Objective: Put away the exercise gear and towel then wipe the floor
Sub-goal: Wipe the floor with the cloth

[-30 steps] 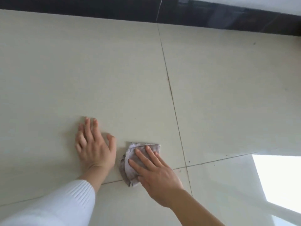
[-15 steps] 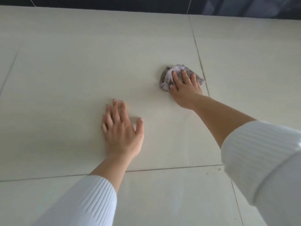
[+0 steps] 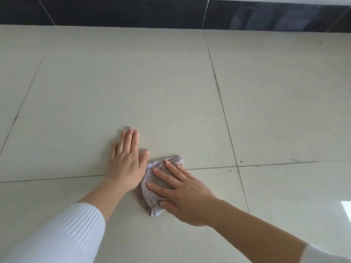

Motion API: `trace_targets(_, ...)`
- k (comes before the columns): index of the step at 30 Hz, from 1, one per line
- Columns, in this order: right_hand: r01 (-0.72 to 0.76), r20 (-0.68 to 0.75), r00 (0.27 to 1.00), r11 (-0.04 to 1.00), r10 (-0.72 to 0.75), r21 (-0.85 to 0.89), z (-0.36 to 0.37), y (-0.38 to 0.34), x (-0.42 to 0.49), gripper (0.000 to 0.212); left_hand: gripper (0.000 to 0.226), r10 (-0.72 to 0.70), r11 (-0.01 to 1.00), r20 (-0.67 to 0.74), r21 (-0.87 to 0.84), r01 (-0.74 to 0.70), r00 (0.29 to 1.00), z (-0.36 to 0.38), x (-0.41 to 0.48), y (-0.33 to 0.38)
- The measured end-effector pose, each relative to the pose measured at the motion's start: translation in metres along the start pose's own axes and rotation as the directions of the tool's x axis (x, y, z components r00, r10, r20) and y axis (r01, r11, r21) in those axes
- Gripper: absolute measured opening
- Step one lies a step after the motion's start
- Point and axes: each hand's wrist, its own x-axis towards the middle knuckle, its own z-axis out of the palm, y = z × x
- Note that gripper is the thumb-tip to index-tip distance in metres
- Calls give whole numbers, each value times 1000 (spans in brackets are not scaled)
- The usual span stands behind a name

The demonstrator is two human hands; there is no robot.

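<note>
1. On the pale tiled floor (image 3: 114,82), close to where two grout lines cross, the left hand (image 3: 126,162) lies flat, palm down. Its fingers (image 3: 131,139) are straight and close together, with the thumb angled out. It holds nothing and only touches the tile.
2. The right hand (image 3: 182,194) presses down on a cloth (image 3: 158,180). Its fingers (image 3: 161,188) are straight and fanned wide across the cloth, and the thumb lies at the near end. No finger curls round it.
3. The cloth is a small crumpled wad, pale grey-lilac with brownish patches. It lies across the grout line that runs left to right, right against the thumb side of the left hand; whether they touch I cannot tell.
4. Bare tile stretches ahead to a dark skirting (image 3: 123,12) along the far edge, and widely to both sides. A few dark specks (image 3: 241,161) sit by the grout crossing to the right of the cloth. A bright patch of light (image 3: 346,207) shows at the right edge.
5. A white ribbed sleeve (image 3: 62,234) covers the left forearm.
</note>
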Motion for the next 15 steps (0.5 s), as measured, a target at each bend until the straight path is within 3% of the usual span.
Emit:
trace_targets(2,121,3,993,991,-121,-51,5,9,-12,54,80,-13,999,10,39,12,1000,-2,-18,3)
trace_targets(4,100,-30,994,992,-103,-79,1,28,-17,58,78,16,995,9,96,-17,1000,-7,-34,0)
trace_targets(6,-132,-87,988,991,129,-25,-9,51,-17,62,74,53,989,20,137,-55,998,-9,-60,-7)
trace_targets(8,-415,-119,899,907,421,74,-19,69,-16,59,71,55,986,51,153,-62,997,-7,-94,-14)
trace_targets(10,-591,-125,781,789,612,171,-24,71,-14,57,71,27,989,125,142,-45,992,-5,-130,-22)
trace_targets(13,-694,-113,652,650,750,309,-15,41,1,56,66,38,984,207,161,-73,977,-9,-177,-42)
trace_targets(15,-650,-135,689,689,712,320,-4,3,8,55,65,23,978,237,196,-71,971,-12,-199,-59)
